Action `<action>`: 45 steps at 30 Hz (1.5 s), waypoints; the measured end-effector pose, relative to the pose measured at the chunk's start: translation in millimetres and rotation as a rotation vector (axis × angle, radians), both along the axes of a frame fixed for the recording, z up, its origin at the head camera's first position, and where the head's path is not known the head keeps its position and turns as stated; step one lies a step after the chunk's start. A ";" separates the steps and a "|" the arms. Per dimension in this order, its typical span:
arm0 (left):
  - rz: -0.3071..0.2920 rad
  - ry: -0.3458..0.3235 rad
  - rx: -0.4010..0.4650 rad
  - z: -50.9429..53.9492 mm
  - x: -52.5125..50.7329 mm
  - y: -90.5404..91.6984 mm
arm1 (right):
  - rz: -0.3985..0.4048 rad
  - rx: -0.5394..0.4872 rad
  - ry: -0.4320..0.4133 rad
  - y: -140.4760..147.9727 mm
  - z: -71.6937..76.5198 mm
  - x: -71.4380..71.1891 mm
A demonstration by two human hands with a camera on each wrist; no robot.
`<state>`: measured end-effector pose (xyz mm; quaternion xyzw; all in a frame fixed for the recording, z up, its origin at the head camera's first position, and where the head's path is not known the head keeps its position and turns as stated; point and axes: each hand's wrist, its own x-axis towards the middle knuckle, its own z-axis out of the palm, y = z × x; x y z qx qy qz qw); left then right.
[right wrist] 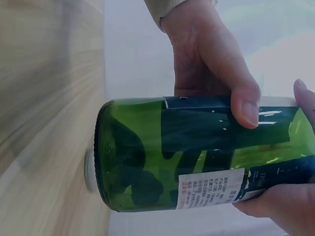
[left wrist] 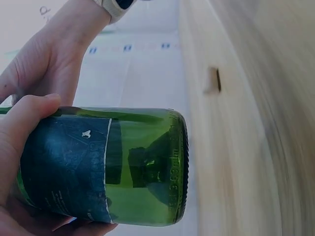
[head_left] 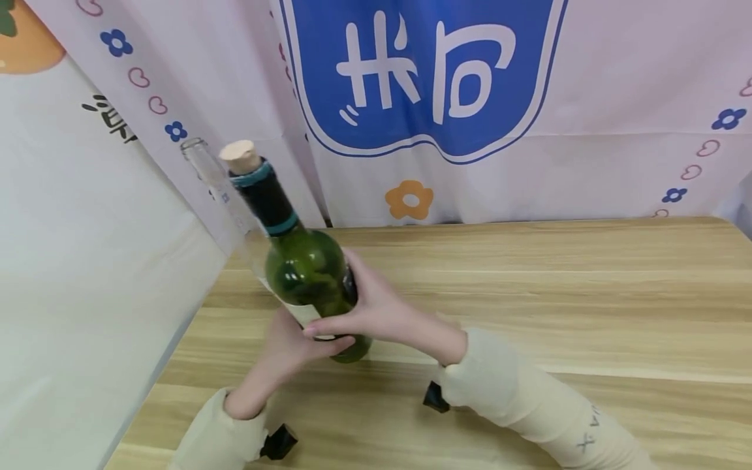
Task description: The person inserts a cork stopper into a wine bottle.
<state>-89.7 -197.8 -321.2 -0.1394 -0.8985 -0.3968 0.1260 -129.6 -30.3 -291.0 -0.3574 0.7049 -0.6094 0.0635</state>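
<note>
A green wine bottle (head_left: 305, 261) with a pale cork in its dark-wrapped neck leans to the left, off the table. Both hands hold its lower body. My right hand (head_left: 364, 310) grips it from the right, with the thumb across the front label. Lower down, my left hand (head_left: 290, 346) grips it from the left; its thumb crosses near the base and its other fingers are largely hidden. In the left wrist view a dark label (left wrist: 69, 162) faces the camera; a white printed sticker (right wrist: 209, 189) shows in the right wrist view.
Behind the green bottle stands a clear glass bottle (head_left: 214, 176), its lower part hidden. A small pale object (left wrist: 213, 81), too blurred to identify, is on the wooden table (head_left: 558, 294). A printed curtain (head_left: 617, 143) hangs along the back edge, and white cloth (head_left: 88, 274) covers the left.
</note>
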 end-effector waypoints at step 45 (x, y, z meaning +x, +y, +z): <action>0.420 -0.186 0.016 -38.2 -0.9 -128.4 | 0.019 0.173 0.018 -139.3 -70.4 -17.2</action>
